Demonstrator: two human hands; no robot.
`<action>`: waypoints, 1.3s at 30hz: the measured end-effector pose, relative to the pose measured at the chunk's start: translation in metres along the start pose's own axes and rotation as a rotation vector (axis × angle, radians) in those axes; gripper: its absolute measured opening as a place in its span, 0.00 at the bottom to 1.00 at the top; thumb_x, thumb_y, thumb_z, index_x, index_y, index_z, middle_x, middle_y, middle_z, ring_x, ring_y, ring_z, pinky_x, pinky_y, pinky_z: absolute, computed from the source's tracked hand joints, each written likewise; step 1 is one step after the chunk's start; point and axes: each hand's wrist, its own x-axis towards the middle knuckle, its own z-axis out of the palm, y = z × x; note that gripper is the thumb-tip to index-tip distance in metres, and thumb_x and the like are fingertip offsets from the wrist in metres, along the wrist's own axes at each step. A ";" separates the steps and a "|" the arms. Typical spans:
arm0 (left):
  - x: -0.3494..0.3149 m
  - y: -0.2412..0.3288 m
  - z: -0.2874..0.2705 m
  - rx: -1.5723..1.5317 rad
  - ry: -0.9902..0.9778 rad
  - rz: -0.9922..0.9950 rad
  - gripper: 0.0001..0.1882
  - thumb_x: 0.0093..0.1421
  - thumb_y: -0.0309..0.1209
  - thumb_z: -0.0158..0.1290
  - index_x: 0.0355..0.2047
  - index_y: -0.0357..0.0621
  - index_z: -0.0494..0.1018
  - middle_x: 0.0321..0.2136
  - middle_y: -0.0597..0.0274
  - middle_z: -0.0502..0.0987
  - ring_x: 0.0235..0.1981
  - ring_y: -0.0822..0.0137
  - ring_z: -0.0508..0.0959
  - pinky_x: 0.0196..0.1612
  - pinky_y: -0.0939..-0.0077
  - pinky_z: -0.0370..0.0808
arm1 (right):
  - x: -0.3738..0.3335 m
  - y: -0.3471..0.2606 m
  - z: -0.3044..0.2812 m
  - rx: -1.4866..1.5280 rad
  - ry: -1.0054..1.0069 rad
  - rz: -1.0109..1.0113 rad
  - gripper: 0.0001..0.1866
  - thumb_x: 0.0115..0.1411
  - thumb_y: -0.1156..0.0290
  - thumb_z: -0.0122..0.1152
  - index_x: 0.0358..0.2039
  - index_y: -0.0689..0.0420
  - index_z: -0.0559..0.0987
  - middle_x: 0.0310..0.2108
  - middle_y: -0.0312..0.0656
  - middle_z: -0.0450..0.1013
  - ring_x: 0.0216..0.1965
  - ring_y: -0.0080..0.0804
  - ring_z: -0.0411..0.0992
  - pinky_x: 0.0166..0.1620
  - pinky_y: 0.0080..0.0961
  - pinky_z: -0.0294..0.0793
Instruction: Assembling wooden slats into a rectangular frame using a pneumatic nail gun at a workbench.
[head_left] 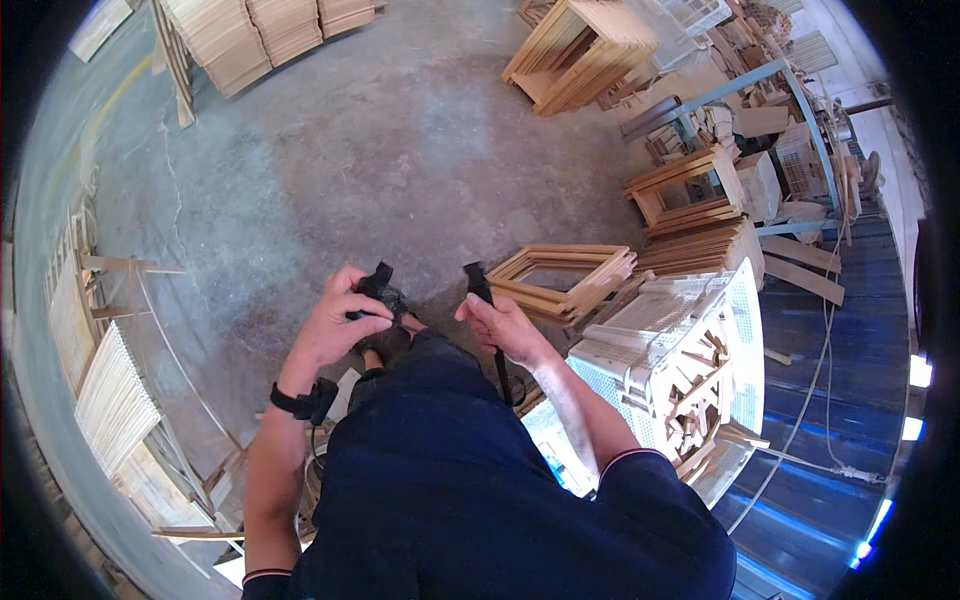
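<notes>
Black strap ends, one per hand: my left hand [335, 325] grip closed on the buckle end [378, 288], right hand [500, 325] closed round the strap [480, 285], above concrete floor [380, 160], wooden frames [565, 275] near.

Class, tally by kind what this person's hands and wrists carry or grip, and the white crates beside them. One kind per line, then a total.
Black strap: 1
Black strap buckle: 1
Black wristband: 1
White slotted crates: 2
Total: 5

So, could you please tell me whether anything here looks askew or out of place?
The white perforated crate beside the right hand sits tilted, with wood offcuts jumbled inside. The stacked wooden frames on the concrete floor lie unevenly. Nothing looks spilled or broken.
</notes>
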 end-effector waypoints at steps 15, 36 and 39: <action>-0.002 0.155 0.001 -0.740 -0.299 0.489 0.11 0.52 0.18 0.67 0.33 0.48 0.87 0.52 0.56 0.72 0.52 0.61 0.74 0.53 0.70 0.70 | 0.033 0.027 -0.007 -0.158 -0.055 -0.178 0.20 0.74 0.51 0.49 0.41 0.56 0.78 0.20 0.22 0.57 0.19 0.12 0.55 0.22 0.16 0.53; 0.008 -0.039 0.023 -0.180 -0.109 -0.090 0.05 0.58 0.21 0.59 0.32 0.47 0.79 0.44 0.60 0.75 0.59 0.58 0.71 0.60 0.66 0.68 | 0.037 0.037 0.097 -0.645 -0.685 -0.091 0.22 0.74 0.54 0.49 0.54 0.58 0.79 0.48 0.45 0.79 0.51 0.34 0.74 0.59 0.31 0.69; 0.002 -0.059 0.029 -0.130 -0.175 -0.079 0.05 0.59 0.22 0.58 0.34 0.45 0.79 0.44 0.61 0.76 0.56 0.58 0.74 0.58 0.66 0.70 | 0.038 0.037 0.098 -0.638 -0.668 -0.067 0.18 0.74 0.60 0.50 0.53 0.60 0.78 0.49 0.40 0.76 0.53 0.27 0.71 0.60 0.28 0.68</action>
